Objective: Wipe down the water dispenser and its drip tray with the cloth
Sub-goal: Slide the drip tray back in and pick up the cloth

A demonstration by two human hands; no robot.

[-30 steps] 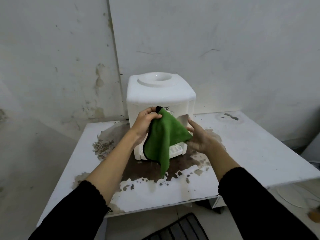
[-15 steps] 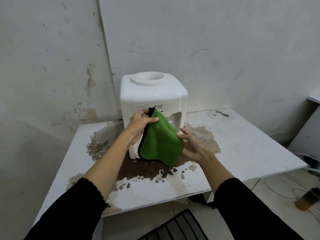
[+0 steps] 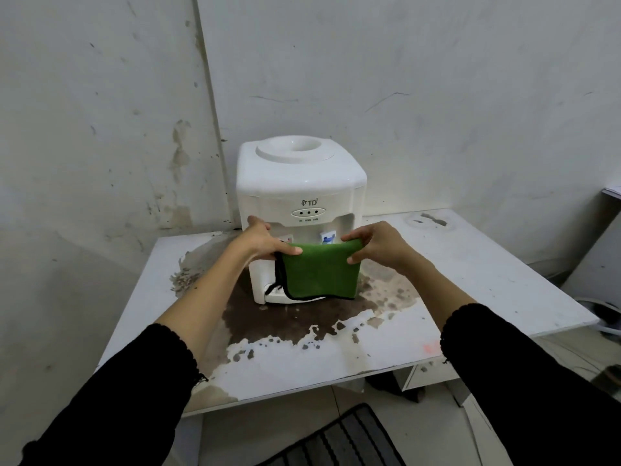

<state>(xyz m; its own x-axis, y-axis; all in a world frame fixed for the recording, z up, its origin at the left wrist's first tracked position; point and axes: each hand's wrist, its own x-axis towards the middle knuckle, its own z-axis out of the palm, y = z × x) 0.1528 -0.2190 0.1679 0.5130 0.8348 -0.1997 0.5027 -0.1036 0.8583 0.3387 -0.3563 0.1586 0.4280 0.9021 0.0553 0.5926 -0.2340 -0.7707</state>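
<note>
Head view: holding the green microfibre cloth (image 3: 319, 274) folded, by its upper fold, with both hands. Left hand (image 3: 265, 242) pinching the top left corner between thumb and fingers; right hand (image 3: 376, 243) pinching the top right corner in the same way. Hanging flat in front of the white tabletop water dispenser (image 3: 299, 183), just below the two taps (image 3: 327, 237), and hiding most of the drip tray (image 3: 274, 294); whether touching the front or only near it, not possible to tell. Standing near the back edge of the white table (image 3: 487, 280), toward its back left corner, with a large dark patch of peeled coating (image 3: 285, 321) in front and around its base.

Judging the wiping as not yet begun; the top ring, sides and tray are all waiting.

Risking several things from here:
- pressing a tap lever with the cloth or a knuckle while wiping the recess, perhaps letting water out;
- pushing the light, bottle-less body backward or sideways with a strong stroke;
- knocking the drip tray loose, probably being removable;
- dragging the hanging lower edge over the dirty patch and smearing grime on the white plastic.
</note>
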